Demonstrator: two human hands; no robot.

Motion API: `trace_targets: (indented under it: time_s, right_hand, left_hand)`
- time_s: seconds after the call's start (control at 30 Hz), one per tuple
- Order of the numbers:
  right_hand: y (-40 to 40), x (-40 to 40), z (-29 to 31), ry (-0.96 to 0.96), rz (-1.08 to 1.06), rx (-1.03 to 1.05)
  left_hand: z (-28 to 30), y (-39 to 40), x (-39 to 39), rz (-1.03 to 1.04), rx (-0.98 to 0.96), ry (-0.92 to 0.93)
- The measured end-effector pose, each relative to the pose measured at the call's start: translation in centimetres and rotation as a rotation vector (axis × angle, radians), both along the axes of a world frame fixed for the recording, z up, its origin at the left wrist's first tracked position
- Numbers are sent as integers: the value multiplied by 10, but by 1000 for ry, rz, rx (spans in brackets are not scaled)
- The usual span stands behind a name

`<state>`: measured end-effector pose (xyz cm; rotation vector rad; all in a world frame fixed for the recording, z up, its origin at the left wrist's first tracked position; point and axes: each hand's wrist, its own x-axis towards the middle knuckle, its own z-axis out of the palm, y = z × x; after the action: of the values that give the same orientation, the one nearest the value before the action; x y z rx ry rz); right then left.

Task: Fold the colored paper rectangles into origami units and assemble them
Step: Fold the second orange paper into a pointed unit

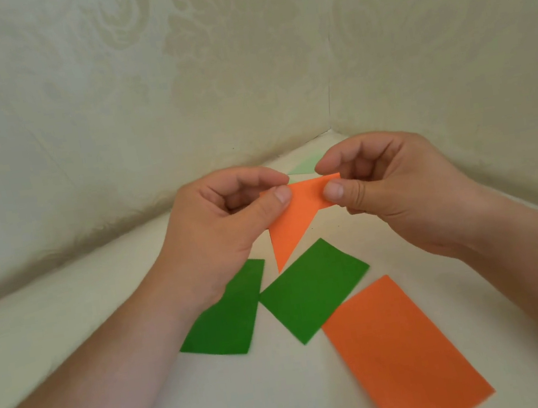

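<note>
A folded orange paper piece (292, 221) hangs in the air above the table, its point aimed down. My left hand (219, 231) pinches its upper left corner between thumb and forefinger. My right hand (389, 187) pinches its upper right edge the same way. Below them lie two dark green paper rectangles (228, 316) (314, 290) flat on the white table (105, 330). A larger orange rectangle (402, 351) lies flat at the lower right.
A pale green paper piece (304, 166) shows behind my fingers near the table's far corner. Patterned cream walls (174, 78) close in the table at the back and on the right.
</note>
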<state>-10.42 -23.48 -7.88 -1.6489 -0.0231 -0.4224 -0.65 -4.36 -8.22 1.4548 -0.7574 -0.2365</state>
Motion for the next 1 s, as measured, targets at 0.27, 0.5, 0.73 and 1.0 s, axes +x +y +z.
trace_targets:
  time_s: [0.27,0.5,0.73,1.0]
  right_hand:
    - [2,-2,3,-34,20,47]
    - [-1,-4,2,-58,115,75]
    - [-4,-5,1,-60,219,93]
    - [-6,-5,2,-34,191,95]
  left_hand:
    - [2,1,3,32,18,-14]
    - [5,1,1,14,5,6]
    - [8,3,-3,-74,-26,74]
    - [9,2,-6,-63,-49,71]
